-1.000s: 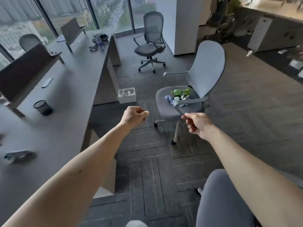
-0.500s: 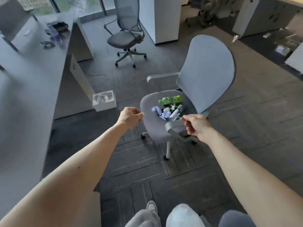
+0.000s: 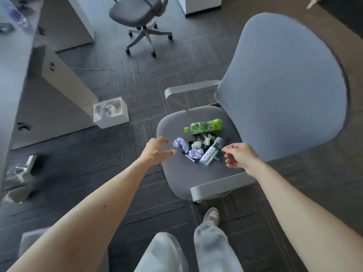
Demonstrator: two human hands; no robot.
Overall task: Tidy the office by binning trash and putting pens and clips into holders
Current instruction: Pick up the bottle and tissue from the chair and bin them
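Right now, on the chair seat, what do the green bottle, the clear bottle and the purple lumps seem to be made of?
Green bottle: probably thin plastic, glossy and translucent, with a printed label. Clear bottle: see-through with a grey cap, likely plastic, though glass is possible. Purple lumps: crumpled paper, matte, with sharp folds.

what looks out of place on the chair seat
Odd load on the chair seat: a green bottle and a clear bottle on their sides, crumpled lilac paper and pale scraps, rubbish where someone should sit. The left hand and right hand hover nearby, empty.
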